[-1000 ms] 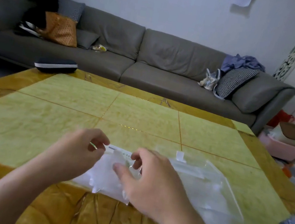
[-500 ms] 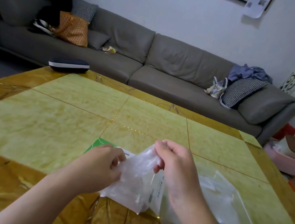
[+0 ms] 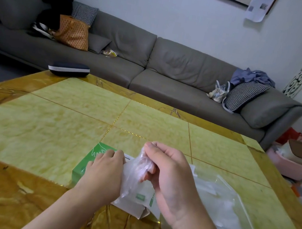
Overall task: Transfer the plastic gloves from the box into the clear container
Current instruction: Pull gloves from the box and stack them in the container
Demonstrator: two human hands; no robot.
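Green card shows at the left of my work: the glove box (image 3: 88, 161) lies flat on the yellow worktop (image 3: 45, 120), its near end torn open. My left hand (image 3: 105, 174) rests on top of it, fingers curled down over the box edge, though I cannot tell whether that grip actually pinches the film beside it. Just to the right, a bunch of thin plastic gloves (image 3: 133, 173) rises out of the box opening, crumpled and translucent. My right hand (image 3: 168, 175) has a closed grip on that bunch, fingers and thumb curled round its upper part. Further right, the clear bag (image 3: 221, 202) lies flat on the worktop, touching the box, partly under my right wrist. Beyond the worktop stands a grey sofa (image 3: 154, 65).
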